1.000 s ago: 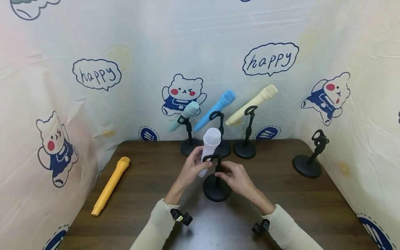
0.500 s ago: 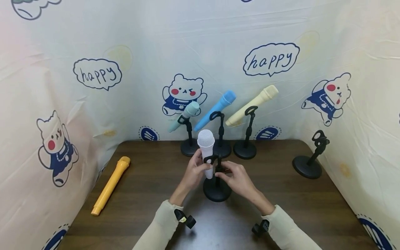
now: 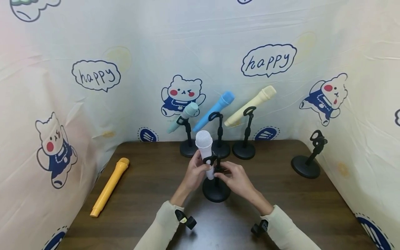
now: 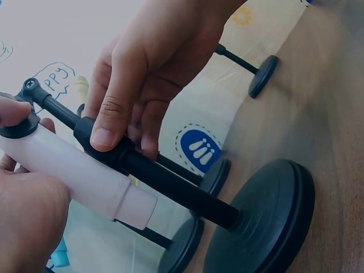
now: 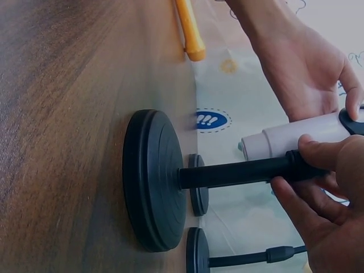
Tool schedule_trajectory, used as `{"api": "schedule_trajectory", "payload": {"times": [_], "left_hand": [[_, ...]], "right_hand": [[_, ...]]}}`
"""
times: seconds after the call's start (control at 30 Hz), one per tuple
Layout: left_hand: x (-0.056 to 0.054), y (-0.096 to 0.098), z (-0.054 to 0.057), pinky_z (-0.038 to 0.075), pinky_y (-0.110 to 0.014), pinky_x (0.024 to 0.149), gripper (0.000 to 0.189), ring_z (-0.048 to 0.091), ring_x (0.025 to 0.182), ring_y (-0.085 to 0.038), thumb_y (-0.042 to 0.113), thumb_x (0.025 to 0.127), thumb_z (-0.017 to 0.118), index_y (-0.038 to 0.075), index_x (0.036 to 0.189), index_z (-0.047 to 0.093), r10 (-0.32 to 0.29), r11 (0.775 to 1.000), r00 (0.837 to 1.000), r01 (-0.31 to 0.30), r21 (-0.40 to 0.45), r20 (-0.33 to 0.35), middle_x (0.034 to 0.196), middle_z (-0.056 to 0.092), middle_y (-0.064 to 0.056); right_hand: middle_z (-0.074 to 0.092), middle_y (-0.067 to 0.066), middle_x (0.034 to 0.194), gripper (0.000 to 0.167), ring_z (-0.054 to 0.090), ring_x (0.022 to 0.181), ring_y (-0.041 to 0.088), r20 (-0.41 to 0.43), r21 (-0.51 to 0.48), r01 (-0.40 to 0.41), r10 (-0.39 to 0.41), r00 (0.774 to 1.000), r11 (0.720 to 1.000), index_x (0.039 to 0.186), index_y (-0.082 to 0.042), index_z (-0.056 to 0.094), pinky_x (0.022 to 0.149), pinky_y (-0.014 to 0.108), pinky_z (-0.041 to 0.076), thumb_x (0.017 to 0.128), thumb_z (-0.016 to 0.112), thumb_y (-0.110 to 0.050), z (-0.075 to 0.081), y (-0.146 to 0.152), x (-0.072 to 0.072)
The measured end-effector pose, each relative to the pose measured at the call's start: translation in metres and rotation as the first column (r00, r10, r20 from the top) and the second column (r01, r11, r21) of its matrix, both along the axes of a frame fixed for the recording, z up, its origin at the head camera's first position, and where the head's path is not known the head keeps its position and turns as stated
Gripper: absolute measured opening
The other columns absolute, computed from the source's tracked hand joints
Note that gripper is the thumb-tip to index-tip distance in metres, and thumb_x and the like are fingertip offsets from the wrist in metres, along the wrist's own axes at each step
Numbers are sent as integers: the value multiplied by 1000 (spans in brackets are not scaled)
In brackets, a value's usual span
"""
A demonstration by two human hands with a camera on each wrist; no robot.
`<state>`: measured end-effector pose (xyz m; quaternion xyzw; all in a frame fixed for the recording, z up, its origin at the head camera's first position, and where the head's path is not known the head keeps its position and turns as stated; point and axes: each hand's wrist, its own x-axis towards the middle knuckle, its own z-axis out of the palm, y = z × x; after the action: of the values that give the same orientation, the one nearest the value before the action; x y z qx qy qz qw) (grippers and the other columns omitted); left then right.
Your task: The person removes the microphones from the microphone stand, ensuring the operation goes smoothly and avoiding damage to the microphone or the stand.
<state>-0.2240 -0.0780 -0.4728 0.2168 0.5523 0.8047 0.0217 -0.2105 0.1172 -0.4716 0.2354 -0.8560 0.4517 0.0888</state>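
My left hand (image 3: 194, 172) grips a white microphone (image 3: 204, 143) by its handle, mesh head up and leaning slightly left. The thumb presses at the clip ring of a black microphone stand (image 3: 216, 191), and the ring lies around the handle in the left wrist view, where the microphone's tail (image 4: 136, 206) hangs beside the pole. My right hand (image 3: 235, 176) pinches the stand's pole at its collar (image 4: 102, 145) between thumb and fingers. The stand's round base (image 5: 153, 182) sits upright on the table.
Behind stand three more stands bearing a mint microphone (image 3: 189, 110), a blue microphone (image 3: 215, 109) and a cream microphone (image 3: 251, 105). A bare stand (image 3: 307, 165) is at the right. An orange microphone (image 3: 110, 187) lies on the table (image 3: 150, 229) at the left.
My left hand has shifted slightly right, and the white microphone has swung from a rightward lean to a slight leftward one, closer to the stand's pole. My right hand has kept its hold.
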Motion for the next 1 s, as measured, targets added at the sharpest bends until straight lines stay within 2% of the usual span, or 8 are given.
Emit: {"api": "schedule_trajectory", "payload": {"times": [0.2, 0.3, 0.37, 0.47, 0.53, 0.6, 0.8, 1.0], "left_hand": [[2, 0, 1, 50, -26, 102, 60, 53, 121, -12, -8, 89, 56, 10, 145, 42, 11, 999, 1000, -12, -30, -26, 136, 51, 2], [4, -1, 2, 50, -25, 103, 62, 53, 121, -12, -6, 91, 57, 2, 150, 38, 16, 998, 998, -20, -61, -56, 139, 50, -2], [4, -2, 3, 50, -25, 106, 68, 55, 123, -12, -4, 92, 57, -3, 155, 32, 14, 995, 997, -21, -97, -76, 145, 49, -12], [6, -5, 9, 47, -39, 119, 70, 55, 133, -17, -1, 96, 57, -4, 159, 28, 10, 984, 992, -31, -175, -123, 151, 46, -26], [7, -7, 15, 43, -49, 124, 68, 55, 137, -20, 1, 99, 58, -2, 160, 28, 12, 974, 988, -46, -220, -152, 151, 46, -32], [8, -10, 23, 40, -59, 124, 63, 55, 137, -26, 3, 102, 59, 0, 159, 32, 28, 964, 983, -74, -255, -181, 147, 51, -31], [12, -15, 44, 47, -60, 118, 55, 60, 132, -34, 8, 103, 67, 5, 153, 45, 136, 916, 967, -206, -343, -216, 142, 61, -23], [14, -13, 53, 49, -57, 117, 55, 61, 137, -37, 11, 101, 74, 8, 151, 52, 223, 874, 946, -300, -381, -234, 146, 62, -17]], "right_hand": [[79, 9, 115, 30, 79, 102, 23, 8, 0, 10, -10, 1000, 1000, 121, -7, 77, 83, 31, 66, 92, 85, -11, 1, 0, 1], [79, 9, 115, 30, 79, 101, 22, 5, 2, 10, -10, 1000, 1000, 120, -7, 77, 83, 30, 66, 91, 85, -11, 1, 0, 1], [79, 9, 114, 30, 79, 100, 22, -1, 7, 9, -9, 1000, 1000, 120, -7, 77, 82, 29, 66, 91, 85, -11, 1, 0, 0], [79, 8, 114, 30, 78, 99, 21, -4, 19, 7, -7, 1000, 1000, 120, -8, 77, 81, 28, 66, 91, 85, -11, 2, 0, 0], [79, 8, 114, 30, 78, 99, 21, 1, 27, 3, -3, 1000, 1000, 120, -9, 77, 82, 29, 66, 91, 85, -13, 3, 0, 1], [79, 8, 114, 29, 78, 99, 21, 7, 31, -6, 6, 1000, 999, 120, -9, 77, 82, 29, 66, 92, 85, -14, 3, 0, 1], [78, 6, 113, 28, 77, 100, 21, 9, 16, -26, 25, 1000, 1000, 119, -10, 77, 83, 30, 66, 92, 85, -15, 1, 0, 1], [78, 9, 117, 29, 78, 106, 24, -10, -1, -32, 32, 999, 999, 121, -8, 77, 86, 34, 66, 93, 83, -10, 1, 1, 0]]}}
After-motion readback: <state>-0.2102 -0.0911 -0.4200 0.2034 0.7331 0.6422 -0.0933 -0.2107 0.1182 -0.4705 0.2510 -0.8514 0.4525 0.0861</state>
